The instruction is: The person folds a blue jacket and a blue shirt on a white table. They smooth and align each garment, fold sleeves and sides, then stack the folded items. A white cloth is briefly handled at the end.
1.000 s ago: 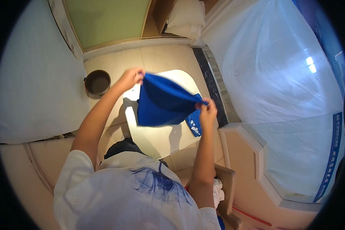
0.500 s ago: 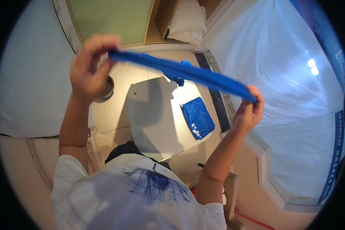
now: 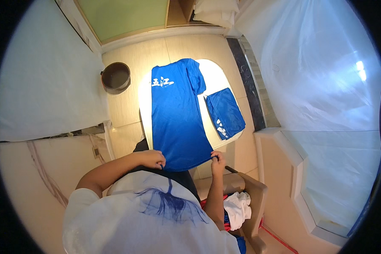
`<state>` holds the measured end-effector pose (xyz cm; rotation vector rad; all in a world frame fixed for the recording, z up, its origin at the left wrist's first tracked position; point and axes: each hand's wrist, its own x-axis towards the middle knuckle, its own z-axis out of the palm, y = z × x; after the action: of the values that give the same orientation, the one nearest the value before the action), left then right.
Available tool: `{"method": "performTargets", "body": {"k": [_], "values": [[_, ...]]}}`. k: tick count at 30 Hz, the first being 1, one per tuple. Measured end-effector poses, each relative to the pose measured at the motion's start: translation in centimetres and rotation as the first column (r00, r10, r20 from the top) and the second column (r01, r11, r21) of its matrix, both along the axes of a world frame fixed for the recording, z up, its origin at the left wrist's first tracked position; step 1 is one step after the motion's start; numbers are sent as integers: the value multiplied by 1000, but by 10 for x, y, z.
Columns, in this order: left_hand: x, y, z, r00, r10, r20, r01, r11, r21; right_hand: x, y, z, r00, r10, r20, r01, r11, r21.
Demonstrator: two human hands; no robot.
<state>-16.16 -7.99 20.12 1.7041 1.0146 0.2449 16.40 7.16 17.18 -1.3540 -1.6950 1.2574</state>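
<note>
A blue T-shirt (image 3: 178,114) with white lettering lies lengthwise over the white table (image 3: 212,70), one sleeve at its far right side. It looks folded in along its length. Its hem hangs at the table's near edge, close to my body. My left hand (image 3: 153,159) is closed on the hem's left corner. The right corner is pinched in my right hand (image 3: 217,161). A second blue garment (image 3: 225,113), folded into a flat rectangle with white print along one side, lies on the table to the right of the shirt.
A dark round bin (image 3: 116,78) stands on the floor at the far left. At my lower right a beige chair (image 3: 252,199) holds white, red and blue clothes (image 3: 238,210). Plastic sheeting (image 3: 313,72) hangs on the right. A green panel (image 3: 127,19) stands at the back.
Both hands have come down toward my body from raised positions. The blue shirt, stretched in the air before, now lies spread along the table. The folded garment stays on the table.
</note>
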Motion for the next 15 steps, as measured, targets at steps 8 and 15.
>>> {"method": "performTargets", "body": {"k": [8, 15], "values": [[103, 21, -132, 979, -132, -155, 75, 942, -327, 40, -2, -84, 964, -15, 266, -5, 997, 77], [150, 13, -165, 950, -228, -212, 143, 925, -353, 59, 3, -122, 874, -66, 481, 32, 996, 78]]}}
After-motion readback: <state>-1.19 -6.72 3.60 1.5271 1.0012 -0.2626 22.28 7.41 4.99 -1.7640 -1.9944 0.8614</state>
